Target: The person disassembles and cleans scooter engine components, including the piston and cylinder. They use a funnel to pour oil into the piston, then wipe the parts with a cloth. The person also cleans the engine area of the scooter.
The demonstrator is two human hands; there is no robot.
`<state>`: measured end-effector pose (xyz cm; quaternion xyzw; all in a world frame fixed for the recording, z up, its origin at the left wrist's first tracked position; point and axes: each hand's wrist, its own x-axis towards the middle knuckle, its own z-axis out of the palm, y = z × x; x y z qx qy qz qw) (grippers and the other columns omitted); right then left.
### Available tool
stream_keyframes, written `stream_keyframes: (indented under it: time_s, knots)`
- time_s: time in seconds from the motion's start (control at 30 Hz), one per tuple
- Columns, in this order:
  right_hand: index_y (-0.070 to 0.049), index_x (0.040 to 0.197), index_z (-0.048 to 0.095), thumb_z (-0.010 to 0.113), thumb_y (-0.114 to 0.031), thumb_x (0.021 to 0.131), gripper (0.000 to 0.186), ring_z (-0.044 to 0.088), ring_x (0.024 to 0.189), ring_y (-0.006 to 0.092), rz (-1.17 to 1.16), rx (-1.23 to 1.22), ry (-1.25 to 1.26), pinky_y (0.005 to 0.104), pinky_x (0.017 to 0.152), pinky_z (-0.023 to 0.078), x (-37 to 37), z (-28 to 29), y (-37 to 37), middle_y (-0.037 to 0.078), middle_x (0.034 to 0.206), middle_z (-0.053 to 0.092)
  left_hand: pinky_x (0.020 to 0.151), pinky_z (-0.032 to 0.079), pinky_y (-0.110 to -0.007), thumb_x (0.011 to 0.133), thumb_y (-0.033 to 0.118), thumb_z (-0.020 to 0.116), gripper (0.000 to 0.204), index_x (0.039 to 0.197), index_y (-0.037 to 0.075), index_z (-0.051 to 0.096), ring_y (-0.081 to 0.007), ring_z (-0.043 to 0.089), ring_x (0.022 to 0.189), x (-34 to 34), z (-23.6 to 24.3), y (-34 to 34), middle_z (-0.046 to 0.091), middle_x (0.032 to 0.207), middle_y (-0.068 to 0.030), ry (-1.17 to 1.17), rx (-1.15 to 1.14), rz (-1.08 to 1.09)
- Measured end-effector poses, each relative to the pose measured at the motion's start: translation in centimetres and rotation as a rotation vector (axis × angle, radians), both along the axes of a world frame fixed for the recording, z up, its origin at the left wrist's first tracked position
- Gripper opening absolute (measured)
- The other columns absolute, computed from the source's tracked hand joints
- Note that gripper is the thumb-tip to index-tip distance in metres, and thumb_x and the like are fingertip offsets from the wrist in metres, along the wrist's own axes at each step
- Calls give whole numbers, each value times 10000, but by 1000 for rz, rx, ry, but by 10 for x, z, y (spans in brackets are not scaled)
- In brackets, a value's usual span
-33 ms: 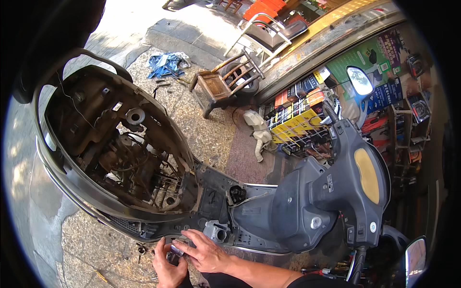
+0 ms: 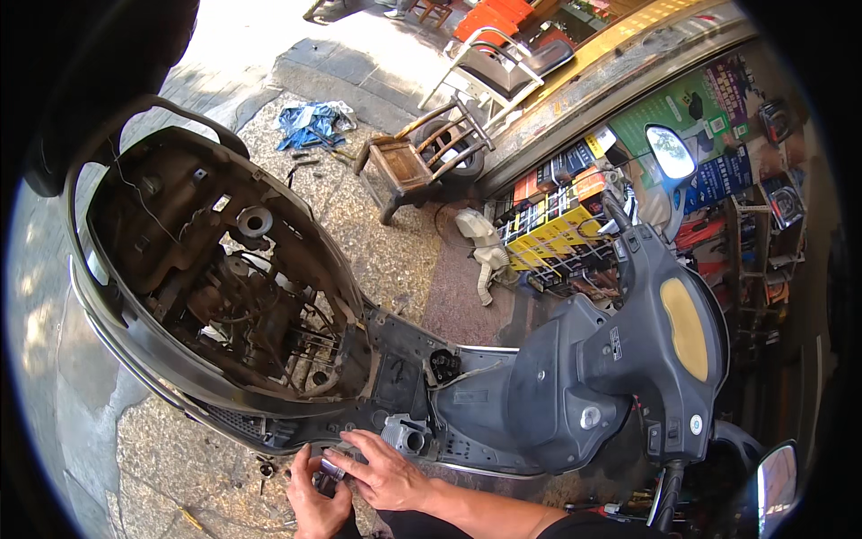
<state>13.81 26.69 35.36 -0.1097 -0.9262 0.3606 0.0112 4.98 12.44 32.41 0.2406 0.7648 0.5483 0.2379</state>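
Head view: left hand (image 2: 319, 508) and right hand (image 2: 391, 478) are close together, fingers clamped on a small metal part (image 2: 331, 469), near side of the scooter (image 2: 552, 382). Grey cylinder (image 2: 404, 435) sits just right of it, wooden chair (image 2: 402, 162) on the far side.

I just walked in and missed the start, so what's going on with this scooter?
A person's bare left hand and right hand together hold a small shiny metal part, partly hidden by the fingers, near the edge of the dark grey plastic scooter. The scooter's rear body is open from above, showing grimy brown mechanical parts. On its footboard rest a silver finned metal cylinder, close to the right hand, and a black part farther across.
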Motion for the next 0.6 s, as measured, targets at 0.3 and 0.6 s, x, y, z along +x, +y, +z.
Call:
stream_keyframes:
  time_s: [0.3, 0.6]
  knots:
    - [-139, 1389, 511, 662, -2, 738, 682, 443, 1268, 445, -16, 5, 44, 510, 1031, 422, 0, 8, -6, 257, 1360, 437, 714, 553, -344, 692, 0, 679, 761, 1377, -20, 347, -270, 692, 789, -3, 14, 2, 682, 941, -169, -2, -30, -34]
    - [-146, 1425, 474, 680, 7, 740, 732, 484, 1227, 423, -86, -93, 55, 471, 1015, 443, -8, 19, -5, 241, 1337, 458, 755, 552, -353, 682, 0, 691, 781, 1381, -19, 343, -277, 696, 830, -10, 18, -2, 685, 959, -174, 5, 2, -29]
